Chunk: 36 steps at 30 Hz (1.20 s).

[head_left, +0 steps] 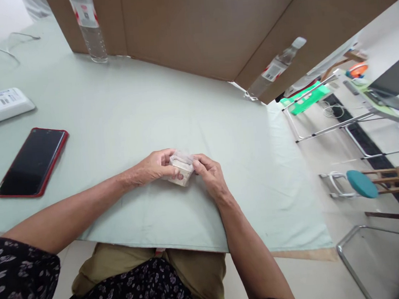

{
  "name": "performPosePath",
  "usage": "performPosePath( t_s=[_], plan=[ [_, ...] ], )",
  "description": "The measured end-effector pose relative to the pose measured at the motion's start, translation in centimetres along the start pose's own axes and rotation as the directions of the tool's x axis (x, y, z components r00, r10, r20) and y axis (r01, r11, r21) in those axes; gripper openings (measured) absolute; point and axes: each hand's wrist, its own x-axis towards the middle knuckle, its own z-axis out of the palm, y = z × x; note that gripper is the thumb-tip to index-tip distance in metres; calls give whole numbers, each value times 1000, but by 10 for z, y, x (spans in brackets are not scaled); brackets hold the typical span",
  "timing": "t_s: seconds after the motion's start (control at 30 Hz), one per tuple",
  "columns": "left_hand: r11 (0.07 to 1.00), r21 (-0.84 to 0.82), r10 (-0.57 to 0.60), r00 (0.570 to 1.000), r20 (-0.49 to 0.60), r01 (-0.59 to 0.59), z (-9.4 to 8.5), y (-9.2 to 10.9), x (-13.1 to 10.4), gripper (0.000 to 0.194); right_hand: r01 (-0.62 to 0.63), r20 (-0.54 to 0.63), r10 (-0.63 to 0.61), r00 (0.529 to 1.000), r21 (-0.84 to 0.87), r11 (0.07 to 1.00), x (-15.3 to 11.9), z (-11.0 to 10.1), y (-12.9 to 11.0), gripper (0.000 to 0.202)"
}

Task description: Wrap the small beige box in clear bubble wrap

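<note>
Left hand [153, 166] around wrapped box [184, 168]

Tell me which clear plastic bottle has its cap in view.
The right-hand clear plastic bottle; its white cap shows, while the left-hand bottle is cut off by the picture's top.

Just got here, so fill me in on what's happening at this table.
A person's left hand and right hand hold a small pale box-like item with clear wrapping near the table's front edge. The right fingers are on the wrapping. A phone lies off to the left, and two bottles stand by the cardboard.
</note>
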Motion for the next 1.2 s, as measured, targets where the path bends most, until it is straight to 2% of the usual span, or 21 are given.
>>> performPosePath(
  t_s=[0.1,0.23,0.37,0.5,0.63,0.77,0.9,1.0,1.2],
  plan=[
    [1000,-24,-3,998,62,4,0,0,0,51,-26,-7,26,1000,-4,1000,2,-1,0,45],
    [1000,-16,-12,998,58,13,1,-1,-1,44,-38,-91,37,995,-10,999,1,6,1,34],
    [999,-5,-40,999,18,40,2,-2,2,41,44,-157,-52,986,-58,997,-1,13,0,28],
    [999,-1,-42,999,9,42,1,-3,4,36,139,-144,-161,976,-151,979,-4,14,-4,29],
    [999,7,-39,999,17,39,2,0,4,36,105,-149,-135,980,-193,975,-4,15,-10,27],
    [1000,15,-24,999,39,24,3,2,2,37,34,-167,-53,984,-113,993,1,20,-11,33],
    [999,-39,-27,998,61,30,4,1,1,43,7,-204,11,979,90,996,7,24,-6,26],
    [997,-65,-33,999,27,35,3,-2,2,41,19,-210,27,977,216,976,7,25,-4,23],
    [999,-38,14,999,-46,-16,1,-8,7,36,47,-208,-4,978,201,979,3,28,-7,16]
  ],
)
